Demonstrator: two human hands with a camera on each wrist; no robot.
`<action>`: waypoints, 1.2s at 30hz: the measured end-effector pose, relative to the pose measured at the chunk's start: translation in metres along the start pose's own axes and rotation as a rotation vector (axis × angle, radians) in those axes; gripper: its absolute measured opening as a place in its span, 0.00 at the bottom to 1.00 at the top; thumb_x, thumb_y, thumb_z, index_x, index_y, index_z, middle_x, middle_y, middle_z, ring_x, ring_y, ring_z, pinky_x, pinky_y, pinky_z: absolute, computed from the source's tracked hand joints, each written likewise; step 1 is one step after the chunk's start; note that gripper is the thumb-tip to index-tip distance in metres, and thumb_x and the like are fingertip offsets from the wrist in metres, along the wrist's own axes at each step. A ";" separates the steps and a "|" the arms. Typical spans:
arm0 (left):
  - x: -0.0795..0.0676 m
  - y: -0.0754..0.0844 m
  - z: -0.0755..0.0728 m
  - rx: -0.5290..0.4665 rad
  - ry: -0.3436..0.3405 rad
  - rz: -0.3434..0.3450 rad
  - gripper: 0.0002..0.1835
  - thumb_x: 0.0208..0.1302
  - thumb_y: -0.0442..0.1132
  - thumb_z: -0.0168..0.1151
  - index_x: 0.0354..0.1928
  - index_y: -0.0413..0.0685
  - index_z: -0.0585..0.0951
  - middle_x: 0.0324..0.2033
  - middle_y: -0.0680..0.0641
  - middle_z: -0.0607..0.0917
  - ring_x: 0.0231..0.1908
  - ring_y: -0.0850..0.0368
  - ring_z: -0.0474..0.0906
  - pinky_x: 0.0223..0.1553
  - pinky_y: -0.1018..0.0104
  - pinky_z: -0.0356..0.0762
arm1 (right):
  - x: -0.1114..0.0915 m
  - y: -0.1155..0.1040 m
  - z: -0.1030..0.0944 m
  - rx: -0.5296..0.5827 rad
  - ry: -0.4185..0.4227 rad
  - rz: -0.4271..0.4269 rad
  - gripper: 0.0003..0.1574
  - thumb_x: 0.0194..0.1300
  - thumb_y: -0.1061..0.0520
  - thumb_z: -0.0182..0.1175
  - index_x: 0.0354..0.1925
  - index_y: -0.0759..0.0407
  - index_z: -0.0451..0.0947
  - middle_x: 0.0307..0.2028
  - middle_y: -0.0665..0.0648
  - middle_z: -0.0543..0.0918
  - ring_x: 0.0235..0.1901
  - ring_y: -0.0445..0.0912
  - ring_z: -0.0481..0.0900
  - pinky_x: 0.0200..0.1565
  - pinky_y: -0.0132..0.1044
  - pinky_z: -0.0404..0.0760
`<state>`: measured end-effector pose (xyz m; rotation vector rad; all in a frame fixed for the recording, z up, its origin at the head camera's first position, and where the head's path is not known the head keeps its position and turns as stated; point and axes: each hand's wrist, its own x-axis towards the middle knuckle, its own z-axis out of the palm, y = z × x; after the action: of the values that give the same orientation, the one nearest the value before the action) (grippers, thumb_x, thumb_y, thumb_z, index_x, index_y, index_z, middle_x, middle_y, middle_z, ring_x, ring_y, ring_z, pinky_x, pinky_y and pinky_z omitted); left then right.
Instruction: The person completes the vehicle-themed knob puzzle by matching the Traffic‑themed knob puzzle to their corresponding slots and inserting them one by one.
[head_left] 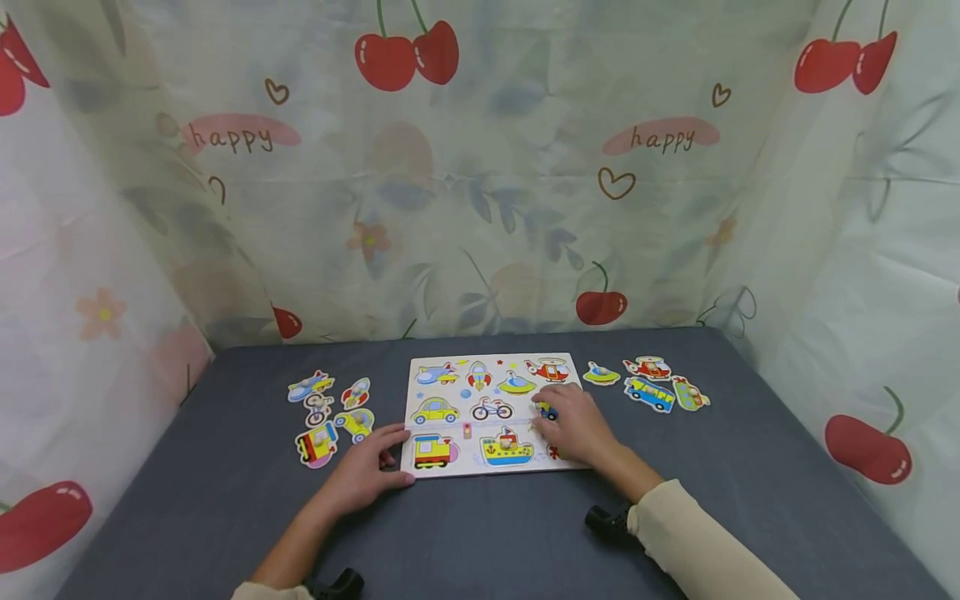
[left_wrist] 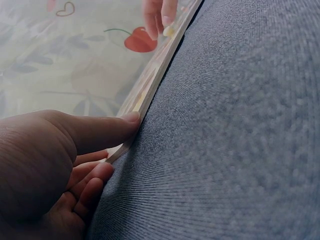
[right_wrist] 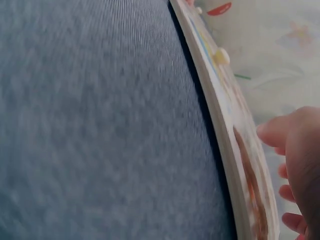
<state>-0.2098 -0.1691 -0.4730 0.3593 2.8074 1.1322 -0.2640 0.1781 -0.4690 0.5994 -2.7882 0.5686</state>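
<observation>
A white wooden vehicle puzzle board [head_left: 465,425] lies flat on the dark cloth. My left hand [head_left: 367,464] grips its near left corner, thumb against the front edge and fingers bent at the left side. My right hand [head_left: 576,427] hovers over the board's right side, thumb and fingers apart around a partly hidden blue picture. No piece shows between them. The ship piece [head_left: 507,448] sits in the board; its yellow knob [right_wrist: 221,56] stands up in the right wrist view. Other board pictures include a bicycle [head_left: 492,408] and a train [head_left: 433,451].
Left of the board lie airplane [head_left: 309,386], bicycle, rocket [head_left: 356,393], car [head_left: 355,423] and train pieces [head_left: 317,445]. On the right are flying saucer [head_left: 601,373], helicopter [head_left: 648,367], bus [head_left: 649,394] and green vehicle pieces [head_left: 689,394]. Printed curtains [head_left: 480,208] surround the table.
</observation>
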 end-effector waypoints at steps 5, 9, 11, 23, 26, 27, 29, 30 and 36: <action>0.000 0.001 0.000 -0.008 -0.003 -0.006 0.36 0.49 0.41 0.78 0.62 0.43 0.77 0.62 0.46 0.74 0.37 0.59 0.71 0.38 0.63 0.70 | 0.000 0.009 0.000 -0.039 -0.039 0.015 0.29 0.62 0.46 0.65 0.60 0.51 0.78 0.61 0.56 0.75 0.61 0.54 0.67 0.60 0.57 0.63; -0.001 0.002 -0.001 -0.011 -0.006 -0.007 0.36 0.49 0.41 0.78 0.62 0.43 0.77 0.62 0.45 0.74 0.37 0.59 0.71 0.38 0.62 0.70 | 0.001 0.015 -0.001 -0.047 -0.043 0.012 0.33 0.61 0.43 0.65 0.62 0.51 0.76 0.64 0.58 0.72 0.65 0.58 0.63 0.62 0.61 0.58; 0.000 0.003 -0.001 -0.011 -0.004 -0.007 0.36 0.49 0.41 0.77 0.62 0.43 0.77 0.62 0.46 0.74 0.37 0.59 0.71 0.38 0.63 0.70 | 0.001 0.018 -0.002 -0.045 -0.053 0.013 0.35 0.61 0.41 0.64 0.64 0.51 0.74 0.65 0.59 0.70 0.66 0.58 0.61 0.62 0.62 0.56; 0.000 0.001 0.000 -0.006 -0.005 -0.007 0.36 0.49 0.41 0.78 0.62 0.43 0.77 0.62 0.46 0.74 0.37 0.59 0.71 0.38 0.63 0.70 | 0.003 0.039 -0.003 -0.088 -0.114 0.065 0.45 0.63 0.33 0.59 0.71 0.51 0.64 0.72 0.61 0.58 0.71 0.61 0.49 0.63 0.65 0.48; 0.000 0.001 0.000 -0.008 -0.006 -0.010 0.36 0.49 0.42 0.78 0.63 0.44 0.77 0.62 0.46 0.74 0.37 0.59 0.71 0.38 0.63 0.70 | 0.003 0.045 -0.004 -0.104 -0.098 0.084 0.45 0.63 0.35 0.60 0.71 0.51 0.64 0.72 0.61 0.58 0.71 0.61 0.49 0.63 0.65 0.48; 0.000 0.001 0.000 -0.010 -0.006 -0.011 0.36 0.49 0.42 0.78 0.63 0.44 0.77 0.62 0.46 0.74 0.37 0.59 0.71 0.38 0.63 0.70 | 0.004 0.046 -0.005 -0.107 -0.096 0.093 0.45 0.63 0.35 0.60 0.71 0.51 0.64 0.72 0.61 0.58 0.71 0.61 0.49 0.64 0.64 0.48; 0.000 0.001 0.000 -0.012 -0.007 -0.011 0.36 0.49 0.42 0.78 0.63 0.44 0.77 0.62 0.46 0.74 0.37 0.59 0.71 0.38 0.63 0.70 | 0.005 0.049 -0.006 -0.115 -0.098 0.112 0.45 0.62 0.36 0.61 0.71 0.52 0.64 0.72 0.62 0.58 0.71 0.62 0.48 0.64 0.64 0.47; 0.000 0.000 0.000 -0.012 -0.007 -0.011 0.36 0.49 0.42 0.78 0.63 0.44 0.77 0.62 0.46 0.74 0.37 0.59 0.71 0.38 0.63 0.70 | 0.006 0.050 -0.006 -0.119 -0.101 0.122 0.45 0.62 0.36 0.61 0.71 0.52 0.64 0.72 0.62 0.58 0.71 0.62 0.48 0.64 0.64 0.47; 0.001 0.000 0.001 -0.011 -0.001 -0.016 0.36 0.49 0.41 0.78 0.63 0.44 0.77 0.62 0.47 0.74 0.37 0.59 0.70 0.38 0.63 0.70 | 0.010 0.058 -0.007 -0.148 -0.096 0.161 0.45 0.63 0.36 0.61 0.70 0.54 0.65 0.71 0.64 0.59 0.70 0.62 0.51 0.63 0.66 0.49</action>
<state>-0.2102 -0.1684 -0.4735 0.3352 2.7970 1.1439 -0.2973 0.2264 -0.4783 0.3831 -2.9555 0.3671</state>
